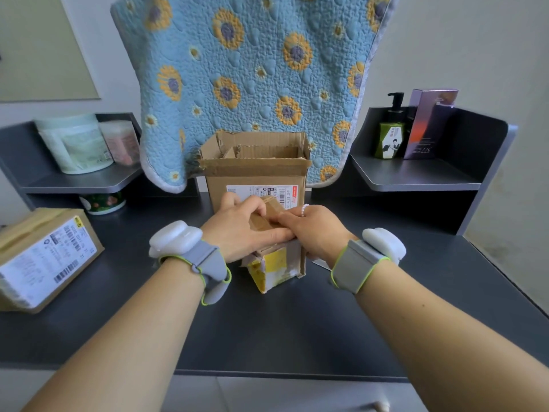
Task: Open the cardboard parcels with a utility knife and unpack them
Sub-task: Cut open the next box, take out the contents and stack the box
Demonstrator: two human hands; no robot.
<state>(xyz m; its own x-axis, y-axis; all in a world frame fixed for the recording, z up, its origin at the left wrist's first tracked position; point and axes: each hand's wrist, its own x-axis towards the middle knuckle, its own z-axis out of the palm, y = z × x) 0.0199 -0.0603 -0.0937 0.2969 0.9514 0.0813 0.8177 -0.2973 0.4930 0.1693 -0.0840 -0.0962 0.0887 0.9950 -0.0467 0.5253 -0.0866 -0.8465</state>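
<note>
A small cardboard parcel [276, 263] with yellow tape stands on the dark desk in front of me. My left hand [237, 227] grips its top from the left, fingers curled over a brown flap. My right hand [315, 230] holds the top from the right, fingertips on the same flap. Behind it stands a larger opened parcel [255, 173], flaps up, with a white shipping label. A sealed parcel [44, 260] with labels lies at the left. A pale object [322, 264], perhaps the knife, peeks out beneath my right wrist; I cannot identify it.
A blue quilted flowered cloth [252, 69] hangs at the back. The left shelf [89, 181] holds tubs; a mug [102, 202] sits under it. The right shelf [416, 176] carries a green pump bottle [390, 135] and a purple box [427, 126]. The desk's front edge [267, 373] is near.
</note>
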